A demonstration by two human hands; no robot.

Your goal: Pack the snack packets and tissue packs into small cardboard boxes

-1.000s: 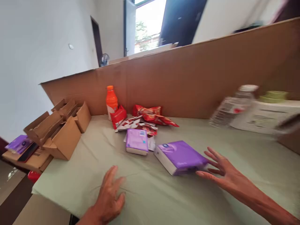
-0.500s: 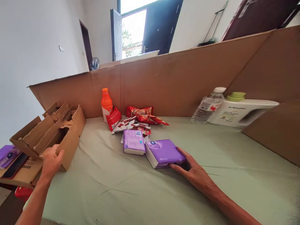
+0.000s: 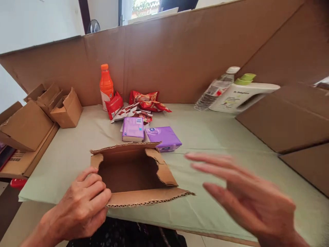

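My left hand grips the left side of a small open cardboard box at the table's front edge. The box's mouth faces up toward me, its flaps folded outward, and the inside looks dark. To its right my right hand hangs in the air, slightly blurred, fingers apart and holding nothing. Just behind the box lie two purple tissue packs, a larger one partly hidden by the box flap and a smaller one to its left.
Snack packets lie in a pile near an upright orange bottle. A leaning clear water bottle and a white jug stand at the back right. More cardboard boxes are at left. A cardboard wall edges the table.
My left hand has brought a cardboard box from the group at left to the front middle. My right hand has let go of the larger tissue pack and moved right, toward me.
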